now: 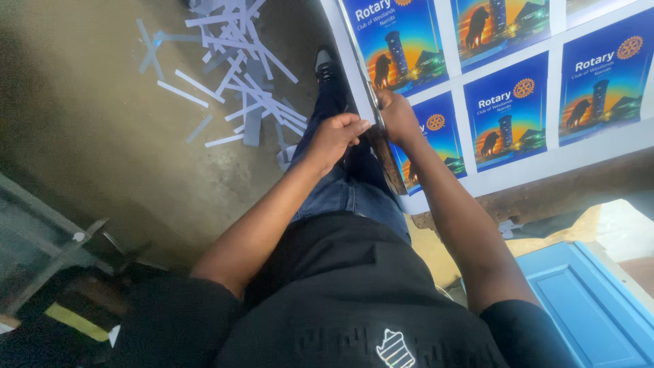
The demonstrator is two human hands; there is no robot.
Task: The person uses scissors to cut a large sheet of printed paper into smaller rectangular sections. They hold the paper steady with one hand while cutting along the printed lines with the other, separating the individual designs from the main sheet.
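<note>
Right hand presses metal straightedge onto printed sheet; edge runs 11-to-5 o'clock. Left hand at 9 o'clock, fingers curled shut, contents hidden.

Blue-and-orange printed sheet, pale grey paper strips

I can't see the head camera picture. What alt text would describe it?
Seen from above, a person's left hand and right hand meet at a long metal blade along the edge of a large printed sheet of repeated blue and orange posters. The sheet lies on a worn table. Pale paper strips litter the concrete floor beside the person's jeans.
</note>
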